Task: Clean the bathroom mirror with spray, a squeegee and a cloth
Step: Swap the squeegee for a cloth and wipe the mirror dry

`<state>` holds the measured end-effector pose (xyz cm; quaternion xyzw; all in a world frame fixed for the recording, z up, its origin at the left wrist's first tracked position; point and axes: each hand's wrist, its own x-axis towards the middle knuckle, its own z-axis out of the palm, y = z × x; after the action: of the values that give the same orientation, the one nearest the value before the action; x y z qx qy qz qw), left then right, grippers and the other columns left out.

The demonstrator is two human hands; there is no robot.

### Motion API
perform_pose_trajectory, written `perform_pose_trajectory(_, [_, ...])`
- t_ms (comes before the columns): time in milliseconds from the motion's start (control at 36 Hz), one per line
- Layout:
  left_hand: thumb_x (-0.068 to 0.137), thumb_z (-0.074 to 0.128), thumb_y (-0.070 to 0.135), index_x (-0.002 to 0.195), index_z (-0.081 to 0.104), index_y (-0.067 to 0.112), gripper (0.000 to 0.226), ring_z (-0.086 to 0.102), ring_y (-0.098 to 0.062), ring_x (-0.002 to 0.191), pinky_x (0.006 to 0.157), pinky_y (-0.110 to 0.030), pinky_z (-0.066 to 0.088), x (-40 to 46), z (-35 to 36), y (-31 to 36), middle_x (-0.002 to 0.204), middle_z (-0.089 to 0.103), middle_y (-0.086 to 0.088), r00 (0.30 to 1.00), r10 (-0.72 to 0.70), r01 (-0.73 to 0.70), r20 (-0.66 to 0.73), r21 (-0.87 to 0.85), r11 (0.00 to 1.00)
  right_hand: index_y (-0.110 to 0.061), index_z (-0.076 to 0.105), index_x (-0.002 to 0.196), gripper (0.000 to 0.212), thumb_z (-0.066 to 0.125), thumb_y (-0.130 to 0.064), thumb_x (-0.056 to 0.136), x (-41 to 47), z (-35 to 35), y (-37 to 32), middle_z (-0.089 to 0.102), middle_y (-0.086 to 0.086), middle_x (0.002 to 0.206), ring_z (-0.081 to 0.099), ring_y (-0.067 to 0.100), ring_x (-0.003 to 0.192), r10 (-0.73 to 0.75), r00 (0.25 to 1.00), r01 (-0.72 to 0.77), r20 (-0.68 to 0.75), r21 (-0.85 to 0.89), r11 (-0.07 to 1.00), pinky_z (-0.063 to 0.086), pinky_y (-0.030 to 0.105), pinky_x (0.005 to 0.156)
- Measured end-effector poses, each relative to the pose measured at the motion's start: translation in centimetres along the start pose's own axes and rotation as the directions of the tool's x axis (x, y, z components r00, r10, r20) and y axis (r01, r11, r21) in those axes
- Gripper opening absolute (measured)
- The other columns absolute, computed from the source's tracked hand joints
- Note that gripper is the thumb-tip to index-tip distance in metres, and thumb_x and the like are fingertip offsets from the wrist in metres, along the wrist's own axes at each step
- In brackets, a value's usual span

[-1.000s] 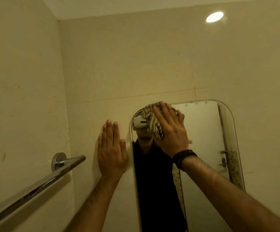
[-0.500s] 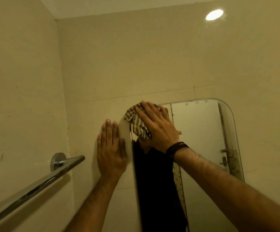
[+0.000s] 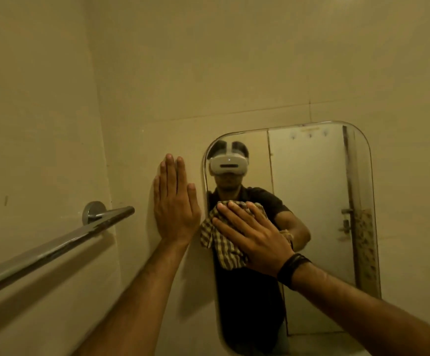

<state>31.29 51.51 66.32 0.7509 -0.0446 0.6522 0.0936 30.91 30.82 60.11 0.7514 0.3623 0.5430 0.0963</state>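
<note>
Against the mirror, low on its left edge, the checked cloth lies bunched under the right hand, whose fingers are spread flat and press it to the glass. Half a second ago cloth and hand were up at the mirror's top left corner; they have slid down that edge, uncovering the reflected headset. Left of the mirror, the left hand stays flat on the tiled wall, fingers straight and close together. Farther left of the mirror, a chrome towel bar juts from the side wall.
</note>
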Motion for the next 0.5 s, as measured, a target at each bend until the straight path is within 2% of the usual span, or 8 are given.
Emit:
perform_pose_trajectory(111, [0.109, 0.023, 0.034, 0.166, 0.018, 0.012, 0.061, 0.011, -0.023, 0.162, 0.132, -0.04, 0.009, -0.5, 0.3, -0.3, 0.174, 0.013, -0.01, 1.0, -0.003, 0.003, 0.005, 0.029, 1.0, -0.021, 0.024, 0.157, 0.069, 0.042, -0.032, 0.091, 3.5, -2.0, 1.8, 0.016, 0.008, 0.165, 0.011, 0.026, 0.152, 0.074, 0.997, -0.074, -0.01, 0.035, 0.997, 0.014, 0.051, 0.123])
perform_pose_trajectory(194, [0.111, 0.015, 0.041, 0.166, 0.017, 0.013, 0.062, 0.009, -0.022, 0.162, 0.132, -0.034, 0.001, -1.0, 0.3, -0.5, 0.174, 0.011, -0.007, 1.0, 0.003, -0.003, 0.019, 0.008, 1.0, -0.019, 0.026, 0.156, 0.076, 0.043, -0.045, 0.086, 7.2, -3.6, 3.6, 0.018, 0.011, 0.164, 0.013, 0.028, 0.152, 0.195, 0.98, -0.192, -0.032, 0.077, 0.978, 0.008, 0.051, 0.122])
perform_pose_trajectory(250, [0.111, 0.008, 0.045, 0.166, 0.016, 0.013, 0.064, 0.008, -0.021, 0.162, 0.131, -0.031, -0.004, -1.0, 0.2, -0.5, 0.174, 0.011, -0.007, 1.0, -0.007, 0.007, 0.016, 0.024, 1.0, -0.019, 0.027, 0.156, 0.08, 0.041, -0.051, 0.084, 8.8, -3.9, 4.1, 0.018, 0.011, 0.164, 0.014, 0.029, 0.152, 0.233, 0.972, -0.231, -0.023, 0.075, 0.97, 0.009, 0.052, 0.123])
perform_pose_trajectory(306, [0.111, 0.009, 0.045, 0.166, 0.016, 0.013, 0.064, 0.008, -0.021, 0.161, 0.131, -0.031, -0.005, -1.2, 0.2, -0.5, 0.174, 0.011, -0.008, 1.0, -0.013, 0.013, 0.013, 0.036, 0.999, -0.019, 0.028, 0.156, 0.08, 0.038, -0.053, 0.084, 8.9, -3.7, 3.7, 0.019, 0.011, 0.164, 0.014, 0.029, 0.152, 0.248, 0.968, -0.245, -0.029, 0.066, 0.967, 0.011, 0.053, 0.123])
perform_pose_trajectory(389, [0.11, 0.019, 0.04, 0.166, 0.015, 0.014, 0.062, 0.007, -0.022, 0.162, 0.131, -0.035, -0.001, -2.0, 0.2, -0.7, 0.175, 0.01, -0.009, 1.0, -0.008, 0.008, 0.03, 0.005, 1.0, -0.018, 0.029, 0.155, 0.075, 0.036, -0.05, 0.088, 6.7, -2.7, 2.0, 0.019, 0.012, 0.164, 0.013, 0.029, 0.152, 0.249, 0.966, -0.243, -0.066, 0.081, 0.967, 0.007, 0.051, 0.123])
perform_pose_trajectory(500, [0.11, 0.018, 0.036, 0.165, 0.018, 0.011, 0.061, 0.013, -0.027, 0.162, 0.132, -0.045, 0.012, -3.9, 0.2, -1.1, 0.174, 0.015, -0.014, 0.999, 0.019, -0.021, 0.027, 0.048, 0.999, -0.018, 0.029, 0.155, 0.063, 0.044, -0.029, 0.095, 0.4, 0.4, -2.0, 0.018, 0.012, 0.164, 0.012, 0.03, 0.152, 0.111, 0.993, -0.109, -0.047, 0.042, 0.993, 0.011, 0.053, 0.123])
